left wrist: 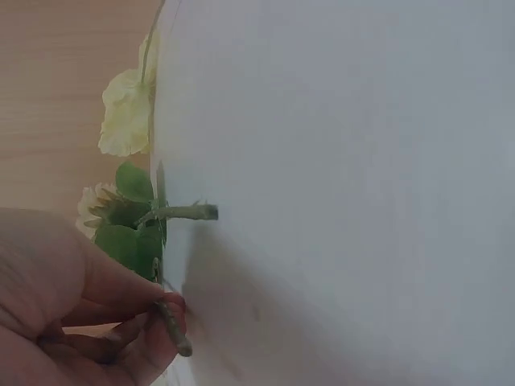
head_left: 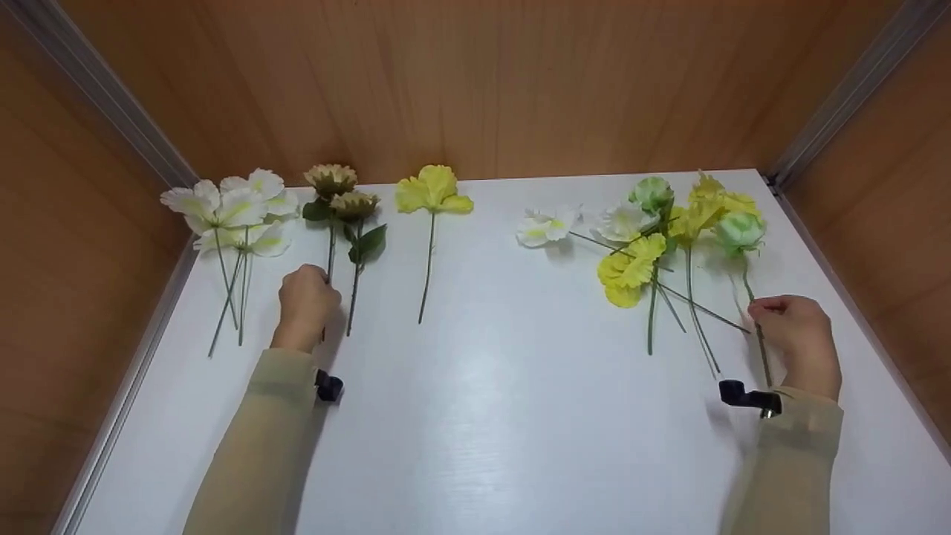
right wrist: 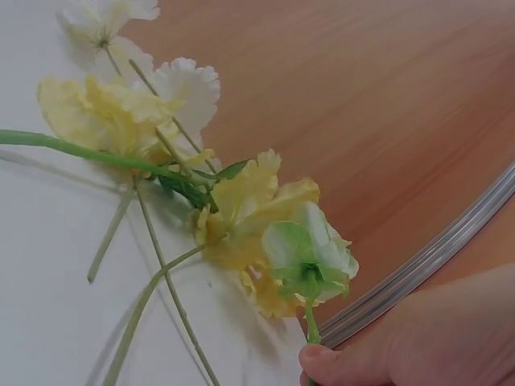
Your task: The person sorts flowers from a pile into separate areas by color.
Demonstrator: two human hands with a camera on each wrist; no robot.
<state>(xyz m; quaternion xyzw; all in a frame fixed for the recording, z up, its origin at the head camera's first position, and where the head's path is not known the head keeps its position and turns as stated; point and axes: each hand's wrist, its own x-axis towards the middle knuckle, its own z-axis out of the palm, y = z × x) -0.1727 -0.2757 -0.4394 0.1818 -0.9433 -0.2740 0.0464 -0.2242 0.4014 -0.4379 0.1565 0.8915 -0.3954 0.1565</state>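
Observation:
My left hand pinches the stem of a brownish artificial flower at the table's left. Beside it lies a second brownish flower with green leaves. In the left wrist view, thumb and fingers close round a stem whose cut end sticks out. At the right, my right hand grips the stem of a pale green flower between thumb and fingertips. The right wrist view has this green bloom close above the thumb, in front of yellow petals.
White flowers lie in a bunch at the far left. One yellow flower lies alone near the back edge. White, yellow and green flowers overlap at the right, including a yellow bloom. Wooden panels enclose the white table.

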